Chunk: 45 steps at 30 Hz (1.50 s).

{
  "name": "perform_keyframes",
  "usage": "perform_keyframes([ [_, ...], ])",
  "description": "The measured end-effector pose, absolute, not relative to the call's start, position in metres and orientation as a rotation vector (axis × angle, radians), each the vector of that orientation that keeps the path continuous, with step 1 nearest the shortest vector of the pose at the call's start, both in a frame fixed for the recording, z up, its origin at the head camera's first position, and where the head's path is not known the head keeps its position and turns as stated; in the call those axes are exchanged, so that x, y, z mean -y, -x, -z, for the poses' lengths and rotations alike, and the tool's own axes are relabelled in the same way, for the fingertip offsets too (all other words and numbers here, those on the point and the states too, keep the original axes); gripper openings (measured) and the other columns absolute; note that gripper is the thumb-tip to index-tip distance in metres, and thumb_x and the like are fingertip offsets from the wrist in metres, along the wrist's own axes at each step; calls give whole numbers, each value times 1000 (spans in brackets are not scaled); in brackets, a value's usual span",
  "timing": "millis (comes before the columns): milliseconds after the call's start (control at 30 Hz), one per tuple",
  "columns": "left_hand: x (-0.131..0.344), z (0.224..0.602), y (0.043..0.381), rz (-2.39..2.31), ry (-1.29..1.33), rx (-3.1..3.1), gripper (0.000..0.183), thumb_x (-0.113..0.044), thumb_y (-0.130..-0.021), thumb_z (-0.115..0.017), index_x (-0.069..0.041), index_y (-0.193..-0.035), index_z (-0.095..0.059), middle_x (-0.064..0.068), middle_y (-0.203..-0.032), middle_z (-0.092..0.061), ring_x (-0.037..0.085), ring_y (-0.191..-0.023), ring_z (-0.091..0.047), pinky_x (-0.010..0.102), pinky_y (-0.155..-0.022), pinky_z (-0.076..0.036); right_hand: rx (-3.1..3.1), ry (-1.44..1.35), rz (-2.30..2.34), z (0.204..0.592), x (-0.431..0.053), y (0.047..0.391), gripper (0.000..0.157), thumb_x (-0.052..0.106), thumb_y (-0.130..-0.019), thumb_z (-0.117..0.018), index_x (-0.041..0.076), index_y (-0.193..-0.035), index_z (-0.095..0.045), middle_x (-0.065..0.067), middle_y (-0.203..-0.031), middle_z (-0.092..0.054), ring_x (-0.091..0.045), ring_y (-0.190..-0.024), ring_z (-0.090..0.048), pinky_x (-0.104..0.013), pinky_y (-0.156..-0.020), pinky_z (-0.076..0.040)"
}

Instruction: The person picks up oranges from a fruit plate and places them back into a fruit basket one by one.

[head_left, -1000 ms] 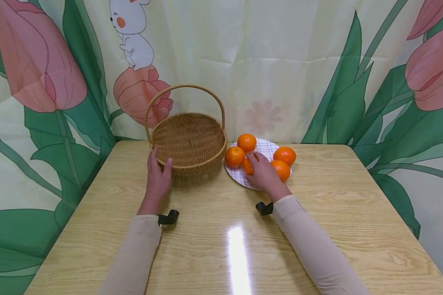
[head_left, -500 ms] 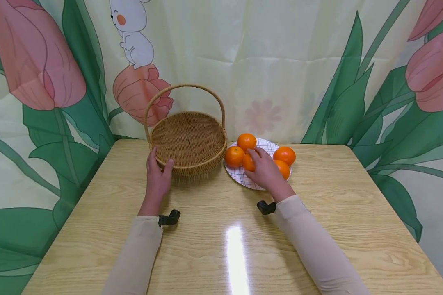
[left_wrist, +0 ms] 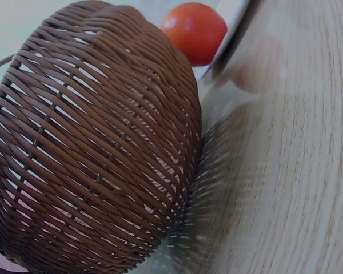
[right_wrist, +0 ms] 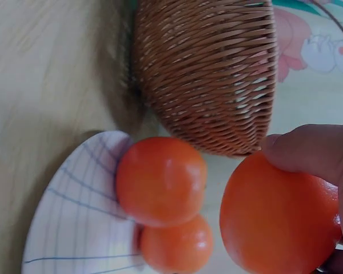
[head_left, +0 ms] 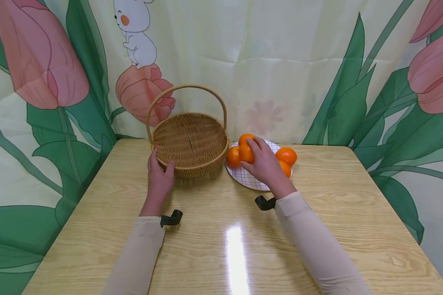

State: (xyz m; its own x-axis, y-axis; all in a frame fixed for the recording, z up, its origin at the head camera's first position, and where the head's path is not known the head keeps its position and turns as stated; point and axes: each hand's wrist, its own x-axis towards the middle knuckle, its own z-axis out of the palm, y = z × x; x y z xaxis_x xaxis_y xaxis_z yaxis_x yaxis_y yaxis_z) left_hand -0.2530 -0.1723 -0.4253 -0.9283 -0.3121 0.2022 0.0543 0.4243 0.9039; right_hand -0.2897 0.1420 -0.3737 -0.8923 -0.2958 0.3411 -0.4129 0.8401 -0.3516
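Note:
My left hand (head_left: 159, 180) rests against the left front of a wicker basket (head_left: 190, 141), fingers mostly straight at its rim and thumb spread toward the front. The basket's woven side (left_wrist: 97, 142) fills much of the left wrist view. My right hand (head_left: 266, 166) grips an orange (right_wrist: 280, 220), thumb over its skin, raised above a round checked plate (head_left: 245, 180). Two oranges sit on the plate's left part, one at the left (head_left: 232, 157) and one behind (head_left: 245, 137). Two more, one at the right (head_left: 286, 155) and one in front of it (head_left: 286, 169), are partly hidden by my hand or each other.
Basket and plate stand side by side at the back of the wooden table (head_left: 206, 246). The basket's tall arched handle (head_left: 188, 86) rises over its opening. A printed curtain (head_left: 280, 61) hangs right behind the table's far edge.
My right hand has lifted the orange from the middle of the plate, up and slightly left, so it now overlaps the ones behind. My left hand stays at the basket.

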Motion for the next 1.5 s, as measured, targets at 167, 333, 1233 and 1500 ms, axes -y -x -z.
perform_keyframes([
  [167,173,425,253,1509,-248,2352,72,-29,-96,-53,-19,-155,-14,13,-159,-17,37,-142,-29,54,-113,-29,2663,-565,-633,367,-135,292,72,30,-82,-75,11,-144,-43,-18,-145,-40,-39,-125,-48,-53,-94,-50],
  [333,175,426,253,1508,-251,2365,74,-33,-96,-53,-21,-156,-11,13,-160,-15,36,-144,-27,53,-115,-26,2588,-584,-668,359,-127,292,72,29,-81,-76,11,-143,-45,-18,-144,-42,-38,-124,-49,-52,-93,-51],
  [1233,177,428,254,1543,-219,2347,77,-27,-96,-54,-22,-157,-8,11,-161,-14,32,-146,-24,51,-116,-26,2530,-626,-828,343,-75,300,72,32,-83,-75,14,-146,-42,-14,-146,-40,-36,-122,-52,-50,-96,-50],
  [1500,177,426,254,1562,-203,2341,77,-26,-96,-54,-20,-157,-7,12,-160,-14,34,-145,-25,52,-115,-27,2578,-618,-841,343,-59,302,76,36,-84,-74,17,-148,-39,-11,-150,-37,-34,-127,-50,-48,-99,-49],
])
